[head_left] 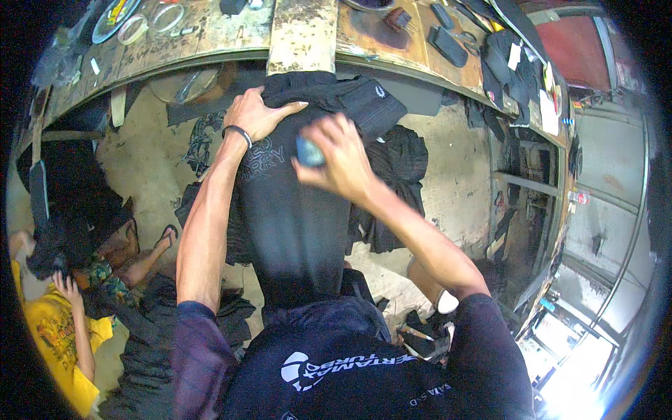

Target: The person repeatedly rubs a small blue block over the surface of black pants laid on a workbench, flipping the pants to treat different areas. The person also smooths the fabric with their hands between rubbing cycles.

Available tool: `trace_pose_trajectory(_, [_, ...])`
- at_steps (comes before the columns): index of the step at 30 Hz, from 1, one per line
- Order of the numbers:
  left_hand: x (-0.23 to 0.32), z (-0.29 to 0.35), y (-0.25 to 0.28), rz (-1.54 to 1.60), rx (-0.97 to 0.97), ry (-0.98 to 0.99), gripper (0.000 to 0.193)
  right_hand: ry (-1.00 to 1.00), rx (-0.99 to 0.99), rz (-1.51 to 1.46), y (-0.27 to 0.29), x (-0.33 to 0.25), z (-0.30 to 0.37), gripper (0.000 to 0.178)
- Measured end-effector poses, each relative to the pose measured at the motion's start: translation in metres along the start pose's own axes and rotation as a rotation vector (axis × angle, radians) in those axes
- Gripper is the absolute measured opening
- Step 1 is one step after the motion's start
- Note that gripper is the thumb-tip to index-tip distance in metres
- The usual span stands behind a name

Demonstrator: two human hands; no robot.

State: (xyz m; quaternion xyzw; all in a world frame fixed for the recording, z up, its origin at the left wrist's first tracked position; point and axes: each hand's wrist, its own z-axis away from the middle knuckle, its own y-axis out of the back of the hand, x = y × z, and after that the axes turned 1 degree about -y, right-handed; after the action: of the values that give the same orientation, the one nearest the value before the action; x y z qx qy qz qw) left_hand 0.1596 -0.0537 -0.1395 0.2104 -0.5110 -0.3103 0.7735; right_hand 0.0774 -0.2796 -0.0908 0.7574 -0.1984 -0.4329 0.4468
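Observation:
A black garment (pixel 297 231) with outlined lettering is stretched over a narrow board (pixel 302 35) that reaches from the workbench toward my body. My left hand (pixel 257 117) lies on its far left part, the thumb stretched out to the right and a dark band around the wrist. Just right of it, my right hand (pixel 339 159) is closed around a small blue-grey rounded block (pixel 309 151), over the garment. Motion blurs this hand and the block, so its exact kind is unclear. Bunched black cloth (pixel 374 105) with a small pale emblem lies beyond my right hand.
A wooden workbench (pixel 203 35) curves across the far side, bearing tape rolls (pixel 168 17), a black block (pixel 448 45) and scissors (pixel 467 42). Dark cloth (pixel 150 343) heaps on the floor. At lower left sits another person (pixel 59 336) in yellow.

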Motion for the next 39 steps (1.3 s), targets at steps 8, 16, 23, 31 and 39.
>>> trace_pose_trajectory(8, [-0.012,-0.017,0.000,-0.011,-0.060,0.020,0.117,-0.115,-0.436,-0.121,0.014,-0.027,0.081,0.054])
trace_pose_trajectory(16, [-0.012,-0.013,0.003,-0.021,-0.050,0.003,0.111,-0.221,-0.258,-0.035,0.019,-0.056,0.089,0.049])
trace_pose_trajectory(23, [0.002,-0.008,0.011,-0.070,-0.040,0.031,0.104,-0.181,0.030,0.099,0.015,-0.065,0.060,0.044])
trace_pose_trajectory(31, [0.013,0.137,-0.032,-0.269,0.593,-0.534,0.086,-0.441,-0.158,-0.306,-0.005,-0.145,0.297,0.049])
trace_pose_trajectory(39, [0.013,0.071,-0.049,-0.513,0.419,-0.601,0.108,-0.299,0.017,-0.194,-0.006,-0.106,0.181,0.051])
